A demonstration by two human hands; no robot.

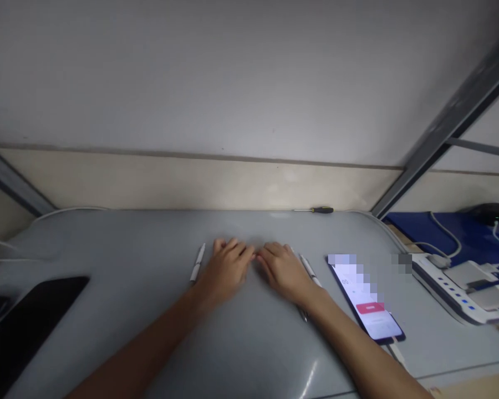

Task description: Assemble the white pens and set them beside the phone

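Note:
My left hand [228,267] rests on the grey desk [233,349] with its fingers curled under. My right hand [283,272] lies close beside it, also with bent fingers, and the two hands nearly meet at their inner fingertips. Whatever may be inside either hand is hidden from above. A white pen [198,264] lies just left of my left hand. Another pen [309,268] lies along the right side of my right hand. Part of a further slim, pen-like item [303,315] shows from beneath my right wrist.
Right of my forearm lies a lit phone [368,305] on a charging cable. Beyond it is a power strip [453,291] with plugged-in chargers. A screwdriver [322,210] lies at the back edge by the wall. A dark flat object [37,327] is at left.

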